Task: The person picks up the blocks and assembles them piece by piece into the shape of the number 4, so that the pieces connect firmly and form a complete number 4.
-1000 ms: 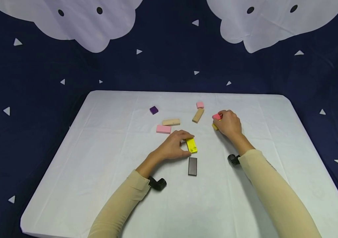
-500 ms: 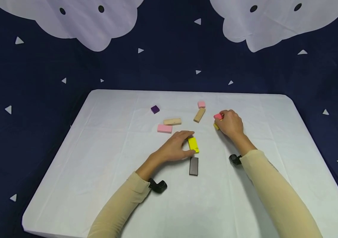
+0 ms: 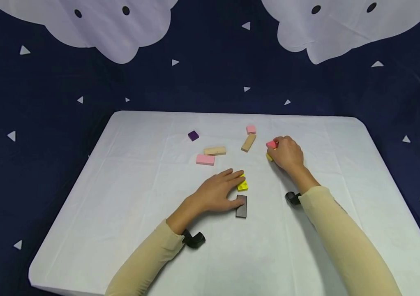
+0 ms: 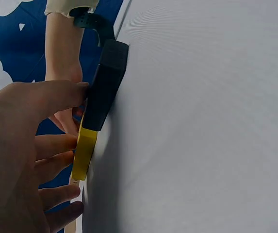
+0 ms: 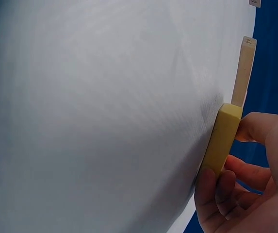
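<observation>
My left hand (image 3: 215,193) lies low over the table with fingers spread. Its fingertips touch a yellow block (image 3: 243,186), partly hidden by them, and its thumb rests on a dark grey block (image 3: 241,211) nearer to me. In the left wrist view the grey block (image 4: 106,85) meets the yellow block (image 4: 84,154) end to end. Farther right, my right hand (image 3: 287,155) grips another yellow block (image 5: 222,138) between thumb and curled fingers. Most of that block is hidden in the head view. A bright pink block (image 3: 271,144) sits against it at the fingertips.
Left of centre lie a light pink block (image 3: 205,160), a wooden block (image 3: 215,151) and a purple block (image 3: 193,135). A second wooden block (image 3: 248,143) and a small pink block (image 3: 251,129) lie between the hands, farther back. A white cloth covers the table (image 3: 121,185).
My left hand has let go of the yellow block's two ends and spread its fingers over it. The thumb has moved nearer to me onto the grey block. My right hand stays in place.
</observation>
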`<action>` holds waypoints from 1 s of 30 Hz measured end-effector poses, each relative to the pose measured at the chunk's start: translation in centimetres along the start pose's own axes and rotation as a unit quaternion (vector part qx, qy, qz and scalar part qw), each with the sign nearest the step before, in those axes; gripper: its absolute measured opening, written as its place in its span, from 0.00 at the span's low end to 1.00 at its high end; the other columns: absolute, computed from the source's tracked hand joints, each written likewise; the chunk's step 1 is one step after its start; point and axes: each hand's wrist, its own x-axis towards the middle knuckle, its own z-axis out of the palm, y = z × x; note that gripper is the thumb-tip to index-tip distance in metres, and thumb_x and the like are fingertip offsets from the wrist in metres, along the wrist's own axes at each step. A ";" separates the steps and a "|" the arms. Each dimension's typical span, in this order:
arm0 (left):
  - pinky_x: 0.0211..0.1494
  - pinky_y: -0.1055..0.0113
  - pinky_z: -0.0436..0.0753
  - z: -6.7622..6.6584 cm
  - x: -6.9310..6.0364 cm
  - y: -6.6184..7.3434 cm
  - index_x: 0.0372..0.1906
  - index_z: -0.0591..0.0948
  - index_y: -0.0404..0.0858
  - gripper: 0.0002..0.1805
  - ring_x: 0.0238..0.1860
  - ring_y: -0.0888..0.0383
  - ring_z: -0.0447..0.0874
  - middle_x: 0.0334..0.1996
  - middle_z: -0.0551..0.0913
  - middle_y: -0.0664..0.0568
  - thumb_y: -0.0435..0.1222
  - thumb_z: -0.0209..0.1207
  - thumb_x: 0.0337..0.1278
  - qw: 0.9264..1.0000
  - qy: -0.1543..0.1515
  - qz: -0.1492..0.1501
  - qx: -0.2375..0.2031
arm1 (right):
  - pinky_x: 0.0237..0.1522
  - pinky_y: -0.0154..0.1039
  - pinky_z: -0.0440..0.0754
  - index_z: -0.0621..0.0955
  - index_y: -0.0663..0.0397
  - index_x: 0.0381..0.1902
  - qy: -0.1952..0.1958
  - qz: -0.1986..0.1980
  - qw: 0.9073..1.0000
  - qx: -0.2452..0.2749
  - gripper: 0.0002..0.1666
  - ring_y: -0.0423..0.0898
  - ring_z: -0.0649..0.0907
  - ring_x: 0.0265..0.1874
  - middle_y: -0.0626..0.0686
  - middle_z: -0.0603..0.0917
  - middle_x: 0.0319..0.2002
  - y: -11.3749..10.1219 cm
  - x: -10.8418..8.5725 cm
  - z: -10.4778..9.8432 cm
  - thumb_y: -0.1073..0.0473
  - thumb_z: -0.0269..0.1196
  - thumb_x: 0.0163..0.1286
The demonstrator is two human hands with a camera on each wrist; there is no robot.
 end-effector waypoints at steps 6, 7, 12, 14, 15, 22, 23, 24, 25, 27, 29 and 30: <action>0.69 0.55 0.59 0.1 -0.4 0.0 0.71 0.67 0.49 0.38 0.72 0.53 0.52 0.72 0.58 0.62 0.63 0.51 0.59 1.000 0.007 0.003 -0.005 | 0.42 0.60 0.75 0.78 0.65 0.55 0.014 -0.012 1.000 -0.006 0.27 0.65 0.78 0.43 0.67 0.77 0.47 -0.1 -0.1 0.2 0.52 0.59 0.63; 0.69 0.55 0.59 0.1 -0.4 0.0 0.70 0.68 0.49 0.38 0.72 0.52 0.52 0.72 0.58 0.62 0.63 0.51 0.59 1.000 0.008 0.004 -0.008 | 0.41 0.60 0.75 0.78 0.65 0.55 0.017 -0.013 1.000 -0.006 0.27 0.65 0.79 0.42 0.67 0.77 0.47 -0.1 -0.1 0.2 0.52 0.59 0.63; 0.69 0.56 0.59 0.2 -0.5 -0.1 0.69 0.69 0.49 0.35 0.72 0.51 0.53 0.72 0.60 0.62 0.61 0.52 0.61 1.000 0.014 0.008 -0.017 | 0.40 0.59 0.75 0.78 0.65 0.55 0.021 -0.015 1.000 -0.008 0.26 0.65 0.79 0.42 0.67 0.77 0.46 -0.1 -0.1 0.3 0.53 0.59 0.63; 0.69 0.55 0.60 0.2 -0.4 -0.1 0.68 0.70 0.49 0.33 0.72 0.51 0.54 0.71 0.61 0.62 0.60 0.52 0.62 1.000 0.018 0.008 -0.019 | 0.40 0.60 0.75 0.78 0.64 0.55 0.018 -0.013 1.000 -0.009 0.26 0.65 0.79 0.42 0.67 0.77 0.47 0.0 -0.2 0.2 0.53 0.59 0.63; 0.68 0.55 0.61 0.2 -0.4 0.0 0.68 0.71 0.49 0.33 0.72 0.51 0.55 0.71 0.61 0.62 0.59 0.52 0.62 1.000 0.019 0.006 -0.021 | 0.40 0.60 0.75 0.78 0.64 0.55 0.016 -0.013 1.000 -0.010 0.26 0.65 0.79 0.42 0.67 0.77 0.47 0.0 -0.1 0.2 0.53 0.58 0.63; 0.67 0.54 0.63 0.3 -0.2 0.1 0.66 0.73 0.49 0.31 0.71 0.51 0.56 0.70 0.63 0.63 0.59 0.54 0.62 0.999 0.028 -0.002 -0.017 | 0.39 0.61 0.75 0.78 0.63 0.55 0.017 -0.013 1.000 -0.013 0.27 0.66 0.79 0.43 0.67 0.77 0.48 -0.1 -0.2 0.1 0.52 0.58 0.63; 0.67 0.54 0.63 0.3 -0.2 0.1 0.66 0.74 0.49 0.31 0.71 0.51 0.57 0.70 0.63 0.62 0.59 0.54 0.61 0.999 0.030 -0.001 -0.016 | 0.39 0.61 0.75 0.78 0.63 0.55 0.018 -0.012 1.000 -0.013 0.27 0.66 0.79 0.43 0.66 0.77 0.48 -0.2 -0.2 0.0 0.52 0.58 0.63; 0.67 0.54 0.63 0.3 -0.1 0.1 0.66 0.74 0.49 0.31 0.71 0.51 0.57 0.70 0.63 0.62 0.59 0.54 0.61 0.999 0.032 0.000 -0.015 | 0.39 0.62 0.75 0.78 0.63 0.55 0.018 -0.012 1.000 -0.013 0.27 0.66 0.79 0.43 0.66 0.77 0.48 -0.2 -0.3 0.0 0.52 0.58 0.63; 0.67 0.54 0.63 0.3 -0.1 0.1 0.65 0.74 0.49 0.31 0.70 0.51 0.58 0.69 0.64 0.62 0.60 0.54 0.61 0.999 0.034 0.001 -0.014 | 0.39 0.62 0.75 0.78 0.63 0.55 0.018 -0.012 1.000 -0.013 0.27 0.66 0.79 0.43 0.66 0.77 0.48 -0.2 -0.3 0.0 0.52 0.58 0.63; 0.66 0.54 0.64 0.2 0.1 0.1 0.64 0.75 0.49 0.31 0.70 0.50 0.59 0.69 0.65 0.62 0.60 0.55 0.60 0.999 0.037 0.002 -0.014 | 0.39 0.62 0.75 0.78 0.63 0.56 0.018 -0.012 1.000 -0.013 0.27 0.66 0.79 0.43 0.67 0.77 0.48 -0.2 -0.3 -0.1 0.52 0.58 0.63; 0.66 0.54 0.64 0.2 0.2 0.1 0.63 0.76 0.49 0.31 0.69 0.50 0.60 0.68 0.66 0.62 0.60 0.55 0.59 0.999 0.039 0.004 -0.017 | 0.39 0.62 0.75 0.78 0.63 0.56 0.017 -0.013 1.000 -0.014 0.27 0.66 0.79 0.43 0.67 0.77 0.49 -0.2 -0.3 -0.1 0.52 0.58 0.63; 0.66 0.54 0.65 0.2 0.2 0.1 0.63 0.76 0.49 0.31 0.69 0.51 0.60 0.68 0.66 0.63 0.60 0.56 0.59 0.999 0.038 0.005 -0.018 | 0.39 0.62 0.75 0.78 0.64 0.56 0.017 -0.013 1.000 -0.015 0.27 0.66 0.79 0.43 0.67 0.77 0.49 -0.2 -0.3 -0.1 0.53 0.57 0.63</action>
